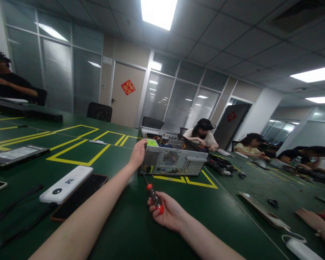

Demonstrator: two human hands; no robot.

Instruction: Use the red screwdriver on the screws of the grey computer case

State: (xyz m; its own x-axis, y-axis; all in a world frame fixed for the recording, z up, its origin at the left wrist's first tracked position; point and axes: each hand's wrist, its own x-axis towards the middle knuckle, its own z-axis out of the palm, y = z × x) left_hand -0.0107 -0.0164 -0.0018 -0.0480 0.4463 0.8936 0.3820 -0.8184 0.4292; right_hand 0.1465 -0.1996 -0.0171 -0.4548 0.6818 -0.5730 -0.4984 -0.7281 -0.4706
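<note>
An opened computer case (176,162) lies on its side on the green table, its rear panel facing me. My left hand (137,154) grips the case at its left rear corner, by a bright green label (152,143); some fingertips are hidden behind the edge. In front of the case, my right hand (165,211) is closed around the handle of a red and black screwdriver (155,198). The screwdriver's shaft points up at the lower left corner of the rear panel. I cannot tell whether its tip touches a screw.
Left of me are a white power bank (67,184) with a cable, a dark phone (81,196) and a hard drive (17,155). Black parts (222,165) lie right of the case. Another person's hand (310,220) rests at the right. Several people sit around the table.
</note>
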